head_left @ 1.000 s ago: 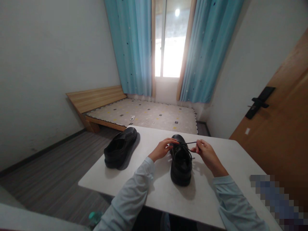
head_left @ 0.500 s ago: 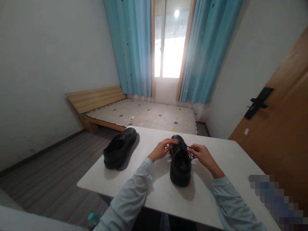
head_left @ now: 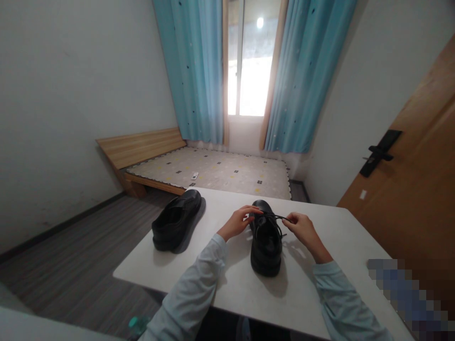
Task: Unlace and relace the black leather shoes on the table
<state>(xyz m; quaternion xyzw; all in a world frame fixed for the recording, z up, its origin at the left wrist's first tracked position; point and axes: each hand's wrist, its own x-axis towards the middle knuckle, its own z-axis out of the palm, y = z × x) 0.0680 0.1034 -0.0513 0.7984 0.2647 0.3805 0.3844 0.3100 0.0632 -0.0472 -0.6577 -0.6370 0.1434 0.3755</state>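
Note:
A black lace-up shoe (head_left: 266, 258) stands on the white table with its toe pointing away from me. My right hand (head_left: 300, 228), to the right of the shoe, pinches a black shoelace (head_left: 280, 217) stretched out sideways from the laced part. My left hand (head_left: 241, 221) rests at the left of the shoe, its fingers closed over the front near the laces; whether a lace lies between them is too small to tell. Another black shoe (head_left: 177, 220) stands by the table's left edge, touched by neither hand.
The white table (head_left: 234, 293) spans the area before me. Beyond it are a bed (head_left: 227, 166) with a small white object (head_left: 195, 175), blue curtains and a window. A wooden door (head_left: 401, 189) is at the right. A green-capped bottle (head_left: 133, 323) is at lower left.
My right hand has moved slightly to the right, away from the shoe, drawing the lace out straighter. My left hand has hardly moved.

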